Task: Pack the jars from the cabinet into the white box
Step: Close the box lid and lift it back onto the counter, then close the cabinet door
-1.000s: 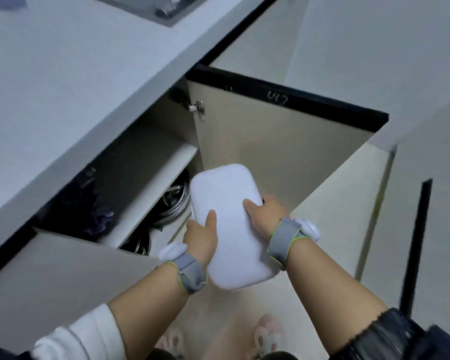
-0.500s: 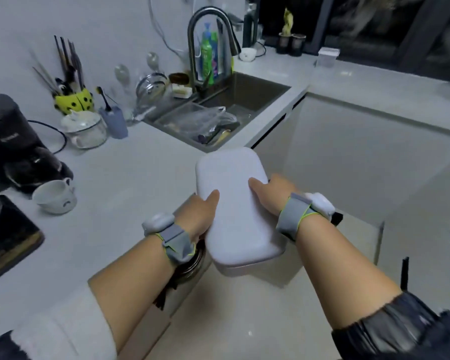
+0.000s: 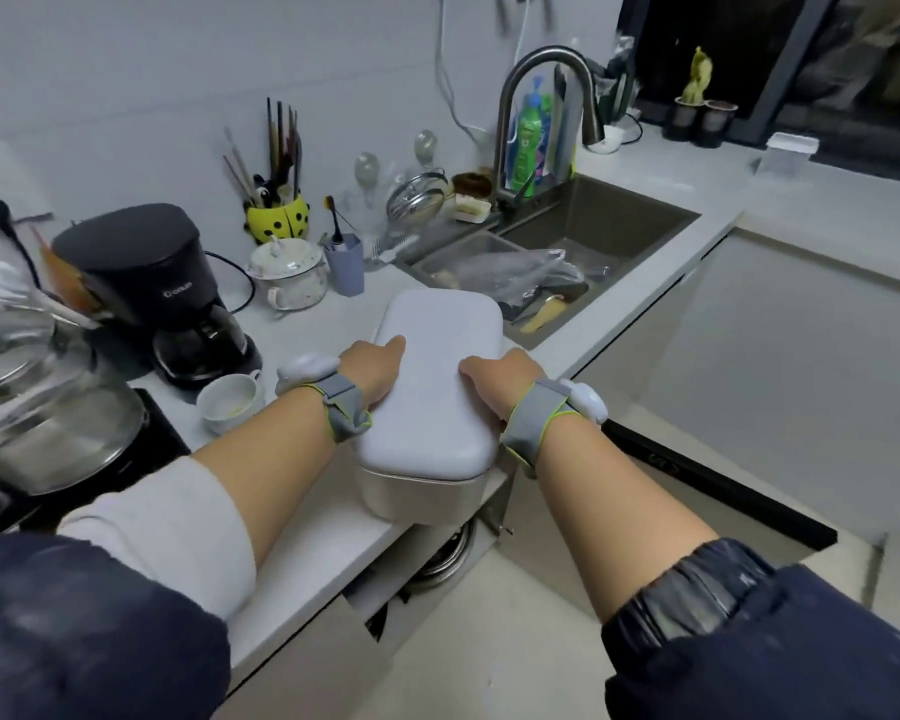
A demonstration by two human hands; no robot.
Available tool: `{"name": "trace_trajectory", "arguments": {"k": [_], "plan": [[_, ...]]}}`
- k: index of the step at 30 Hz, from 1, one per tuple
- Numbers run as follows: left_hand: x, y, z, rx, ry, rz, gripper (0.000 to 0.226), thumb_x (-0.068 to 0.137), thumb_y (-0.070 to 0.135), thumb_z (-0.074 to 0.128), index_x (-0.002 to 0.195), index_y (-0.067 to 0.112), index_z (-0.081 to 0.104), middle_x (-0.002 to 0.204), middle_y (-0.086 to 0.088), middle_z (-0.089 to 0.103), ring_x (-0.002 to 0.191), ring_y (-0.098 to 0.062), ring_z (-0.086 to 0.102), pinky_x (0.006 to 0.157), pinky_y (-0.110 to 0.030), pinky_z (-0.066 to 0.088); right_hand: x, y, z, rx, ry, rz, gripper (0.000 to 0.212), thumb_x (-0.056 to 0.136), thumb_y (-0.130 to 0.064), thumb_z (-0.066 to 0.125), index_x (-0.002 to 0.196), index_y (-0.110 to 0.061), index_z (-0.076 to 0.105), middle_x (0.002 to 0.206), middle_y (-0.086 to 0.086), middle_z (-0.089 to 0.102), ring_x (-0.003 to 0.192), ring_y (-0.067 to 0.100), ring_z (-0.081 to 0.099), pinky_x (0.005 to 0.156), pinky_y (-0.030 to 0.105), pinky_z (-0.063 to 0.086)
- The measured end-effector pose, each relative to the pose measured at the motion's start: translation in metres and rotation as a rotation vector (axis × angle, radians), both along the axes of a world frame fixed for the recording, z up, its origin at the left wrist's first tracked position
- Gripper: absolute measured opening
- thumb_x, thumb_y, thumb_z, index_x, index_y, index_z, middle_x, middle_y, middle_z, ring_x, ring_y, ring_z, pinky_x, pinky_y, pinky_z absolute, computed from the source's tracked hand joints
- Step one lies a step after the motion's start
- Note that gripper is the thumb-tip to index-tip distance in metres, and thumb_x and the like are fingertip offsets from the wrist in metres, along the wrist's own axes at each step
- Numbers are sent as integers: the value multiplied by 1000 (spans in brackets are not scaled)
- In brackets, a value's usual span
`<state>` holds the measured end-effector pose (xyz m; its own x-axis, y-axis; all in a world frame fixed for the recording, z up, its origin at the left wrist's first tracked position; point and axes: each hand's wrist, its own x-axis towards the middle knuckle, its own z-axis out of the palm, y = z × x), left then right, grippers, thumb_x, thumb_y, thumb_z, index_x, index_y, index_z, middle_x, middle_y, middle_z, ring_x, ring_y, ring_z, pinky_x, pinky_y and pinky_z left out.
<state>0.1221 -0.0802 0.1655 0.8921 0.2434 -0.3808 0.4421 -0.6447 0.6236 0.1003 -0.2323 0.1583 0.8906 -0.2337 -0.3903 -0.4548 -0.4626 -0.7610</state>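
we hold the white box between both hands, lid on. our left hand grips its left long side with the thumb resting on the lid; our right hand grips the right long side in the same way. both hands are clamped on the box and are apart from each other, one on each side. each wrist carries a grey strap with a white module.

the box sits at the front edge of the white surface, with its near end overhanging the edge; we cannot tell whether its base rests fully on the surface. just beyond its far end lies the sink, with the tap behind it. to the left of the box stand a white cup and a black coffee maker, well apart from it.

below the surface, the cabinet is open, its door swung out to the right. metal cookware shows inside; no jars can be made out there.
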Motion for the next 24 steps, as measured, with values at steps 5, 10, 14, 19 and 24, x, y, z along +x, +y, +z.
{"name": "trace_trajectory", "arguments": {"k": [5, 10, 14, 19, 24], "plan": [[33, 11, -11, 283, -166, 10, 59, 95, 44, 45, 135, 1, 41, 142, -23, 46, 129, -41, 45, 105, -44, 36, 27, 21, -7, 41, -60, 3, 68, 79, -37, 65, 132, -4, 39, 128, 15, 56, 112, 38, 59, 91, 50, 54], [-3, -60, -10, 563, -399, -454, 47, 90, 33, 43, 136, 25, 41, 152, -8, 32, 142, -29, 26, 115, -56, 16, 44, -3, -22, 177, -72, -27, 45, 89, -33, 51, 127, -8, 50, 121, 13, 59, 103, 34, 62, 74, 39, 61], [-36, -95, -30, 820, -321, -635, 54, 88, 32, 50, 139, 18, 38, 160, -17, 10, 150, -34, 2, 115, -64, -1, 36, -56, -46, -239, -69, 5, 38, 96, -19, 43, 130, -3, 49, 133, 21, 55, 120, 39, 53, 98, 38, 44], [-66, -161, -66, 633, -343, -943, 47, 90, 19, 51, 135, 8, 42, 163, -14, 5, 152, -26, -1, 120, -54, -6, 17, -156, -105, -534, 250, 133, 39, 102, -11, 36, 138, 1, 43, 145, 18, 44, 137, 27, 42, 109, 28, 31], [-80, -234, -122, 603, -181, -1106, 56, 92, 22, 50, 144, 9, 32, 163, -12, 4, 152, -25, 2, 122, -48, 5, -42, -265, -152, -730, 318, 93, 40, 93, -18, 31, 130, -10, 43, 137, 12, 41, 132, 27, 36, 108, 37, 29]]}}
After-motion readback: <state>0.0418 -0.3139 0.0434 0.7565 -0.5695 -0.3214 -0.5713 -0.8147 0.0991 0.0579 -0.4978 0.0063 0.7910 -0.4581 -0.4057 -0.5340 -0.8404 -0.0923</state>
